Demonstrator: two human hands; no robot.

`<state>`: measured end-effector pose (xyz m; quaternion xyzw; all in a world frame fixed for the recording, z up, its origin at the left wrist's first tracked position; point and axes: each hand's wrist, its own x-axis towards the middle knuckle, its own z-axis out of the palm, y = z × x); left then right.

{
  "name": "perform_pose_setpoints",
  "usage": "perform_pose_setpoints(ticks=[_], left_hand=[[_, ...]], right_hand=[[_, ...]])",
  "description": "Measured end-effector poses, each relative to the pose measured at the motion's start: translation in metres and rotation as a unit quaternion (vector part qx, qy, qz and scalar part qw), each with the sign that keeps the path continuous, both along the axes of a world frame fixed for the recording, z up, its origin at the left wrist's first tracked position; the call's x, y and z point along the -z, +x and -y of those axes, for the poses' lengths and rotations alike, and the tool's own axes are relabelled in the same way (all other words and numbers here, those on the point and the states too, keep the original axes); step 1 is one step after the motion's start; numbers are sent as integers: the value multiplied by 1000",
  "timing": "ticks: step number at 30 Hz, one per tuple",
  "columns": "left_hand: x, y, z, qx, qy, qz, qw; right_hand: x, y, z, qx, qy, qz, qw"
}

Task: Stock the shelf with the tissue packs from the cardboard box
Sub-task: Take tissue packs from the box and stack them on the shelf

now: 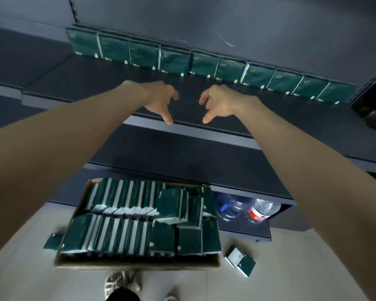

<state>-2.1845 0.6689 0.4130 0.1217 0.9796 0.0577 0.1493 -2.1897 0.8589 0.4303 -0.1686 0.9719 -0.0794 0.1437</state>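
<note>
Several dark green tissue packs (pixel 204 64) stand upright in a row along the back of the dark shelf (pixel 109 81). My left hand (pixel 159 101) and my right hand (pixel 217 103) hover side by side over the shelf's front part, both empty, fingers loosely curled and thumbs pointing down. On the floor below, the cardboard box (pixel 139 262) holds several more green packs (pixel 117 235), most standing on edge in rows, some loose on top at its right end.
Loose packs lie on the floor, one left of the box (pixel 52 242) and two to its right (pixel 240 260). Two plastic water bottles (pixel 263 210) sit on the bottom shelf. A lower shelf (pixel 182 153) juts out between. My shoes (pixel 119 283) stand before the box.
</note>
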Motion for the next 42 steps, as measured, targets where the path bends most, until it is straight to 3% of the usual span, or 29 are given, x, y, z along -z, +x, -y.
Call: perform_pose_setpoints(ticks=[7, 14, 20, 25, 36, 42], left_hand=[[87, 58, -19, -6, 28, 81, 996], [187, 90, -23, -18, 54, 168, 984], [249, 102, -20, -18, 90, 202, 975], [282, 93, -22, 11, 89, 198, 976], [316, 78, -27, 44, 55, 142, 987], [301, 75, -2, 18, 146, 164, 975]], right_hand=[[83, 50, -27, -7, -23, 89, 996], [188, 86, -35, 51, -49, 181, 981], [249, 115, -36, 93, -48, 187, 977], [290, 133, -31, 105, 14, 185, 977], [331, 148, -21, 138, 9, 211, 968], [314, 141, -17, 139, -2, 220, 966]])
